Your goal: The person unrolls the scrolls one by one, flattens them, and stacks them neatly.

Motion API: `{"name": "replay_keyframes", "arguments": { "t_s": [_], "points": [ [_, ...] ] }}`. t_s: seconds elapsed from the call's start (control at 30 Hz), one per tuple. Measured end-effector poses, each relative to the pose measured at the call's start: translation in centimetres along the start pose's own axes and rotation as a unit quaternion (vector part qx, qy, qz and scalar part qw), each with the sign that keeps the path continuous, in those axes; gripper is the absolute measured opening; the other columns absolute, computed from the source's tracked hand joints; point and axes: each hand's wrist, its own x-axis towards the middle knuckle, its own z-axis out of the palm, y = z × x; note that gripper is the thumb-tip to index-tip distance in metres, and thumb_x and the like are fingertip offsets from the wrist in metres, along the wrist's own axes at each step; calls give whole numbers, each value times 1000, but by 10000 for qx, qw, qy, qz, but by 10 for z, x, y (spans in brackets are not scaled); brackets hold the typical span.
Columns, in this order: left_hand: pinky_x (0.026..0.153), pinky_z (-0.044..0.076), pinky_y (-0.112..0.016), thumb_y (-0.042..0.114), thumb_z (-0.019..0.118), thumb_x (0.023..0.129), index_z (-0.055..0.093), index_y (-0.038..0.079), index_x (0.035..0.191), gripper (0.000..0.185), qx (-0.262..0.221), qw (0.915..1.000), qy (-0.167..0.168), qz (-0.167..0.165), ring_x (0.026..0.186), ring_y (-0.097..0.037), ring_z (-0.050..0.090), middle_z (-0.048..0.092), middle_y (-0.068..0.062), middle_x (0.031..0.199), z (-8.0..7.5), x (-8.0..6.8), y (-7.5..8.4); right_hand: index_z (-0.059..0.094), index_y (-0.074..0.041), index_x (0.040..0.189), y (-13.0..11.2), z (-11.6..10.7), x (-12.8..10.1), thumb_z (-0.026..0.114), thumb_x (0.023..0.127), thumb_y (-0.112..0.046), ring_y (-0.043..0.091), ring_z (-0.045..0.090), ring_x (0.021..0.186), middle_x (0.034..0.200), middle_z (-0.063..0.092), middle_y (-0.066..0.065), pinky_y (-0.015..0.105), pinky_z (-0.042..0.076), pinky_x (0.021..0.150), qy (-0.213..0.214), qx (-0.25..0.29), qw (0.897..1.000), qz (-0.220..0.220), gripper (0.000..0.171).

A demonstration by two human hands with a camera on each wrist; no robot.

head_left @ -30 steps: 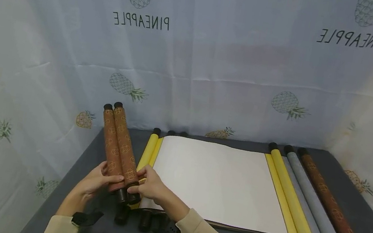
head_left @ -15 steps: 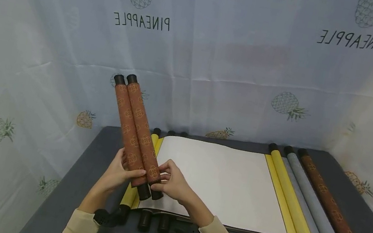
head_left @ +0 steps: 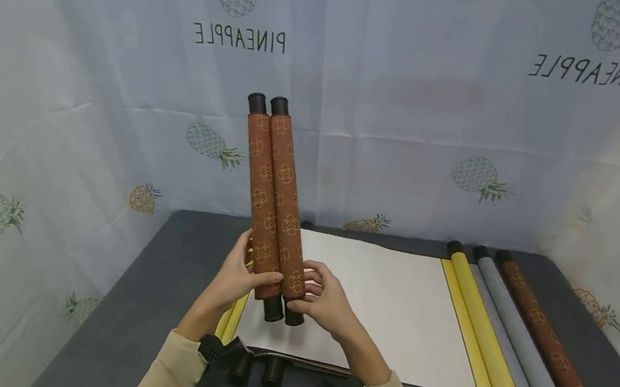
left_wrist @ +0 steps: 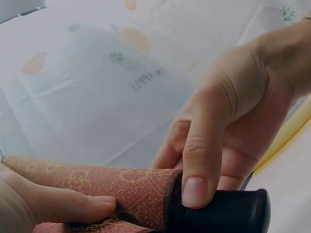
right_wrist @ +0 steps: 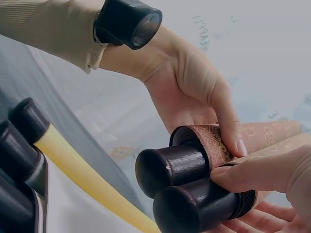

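Observation:
Two brown rolls with a gold flower pattern and black knobs, side by side like a scroll (head_left: pixel 271 214) wound from both ends, stand tilted up above the table. My left hand (head_left: pixel 232 283) grips the lower left roll, its thumb (left_wrist: pixel 82 206) across the patterned cover. On the other side my right hand (head_left: pixel 328 304) holds the right roll near its bottom, with the thumb (right_wrist: pixel 257 174) at the black knob (right_wrist: pixel 194 208). Behind and below them lies an unrolled white scroll (head_left: pixel 383 310) with yellow borders, which the hands and rolls partly cover.
On the right of the dark table (head_left: pixel 141 302) lie a yellow roller (head_left: pixel 485 328), a grey roller (head_left: pixel 522 335) and a brown patterned roller (head_left: pixel 552 340). Black knobs (head_left: pixel 272 374) stick out at the sheet's lower left. Pineapple-print cloth (head_left: pixel 395 98) hangs behind and at both sides.
Both hands have lifted the brown scroll from the table's left side and carried it right, over the white sheet's left part. It now stands more upright.

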Motion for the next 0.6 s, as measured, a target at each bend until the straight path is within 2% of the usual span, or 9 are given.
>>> {"name": "replay_keyframes", "arguments": {
  "t_s": [0.3,0.4,0.53,0.6],
  "points": [
    [97,50,-49,3,73,81,13,19,155,97,-483,9981,-199,329,129,-37,47,37,-16,145,35,15,1,27,4,148,1,-24,-8,69,76,11,32,64,109,118,50,26,40,57,89,253,-313,9992,-70,83],
    [93,53,-49,4,71,83,9,21,155,97,-784,9951,-490,356,129,-40,49,39,-20,146,46,21,-2,23,1,150,2,-31,-10,68,76,13,39,61,115,120,48,27,42,56,90,326,-332,9989,-100,88],
    [90,55,-49,5,67,88,3,33,155,97,-1270,9873,-908,285,127,-41,53,45,-23,144,59,29,-7,19,-2,151,5,-39,-11,66,77,13,45,55,121,127,46,29,45,55,92,445,-356,9984,-62,90],
    [90,55,-49,5,66,88,3,37,154,97,-1415,9844,-996,316,126,-40,54,44,-22,144,65,33,-8,17,-3,152,6,-42,-12,65,77,13,47,52,124,133,43,30,46,54,93,509,-396,9979,-2,90]
  ]
}}
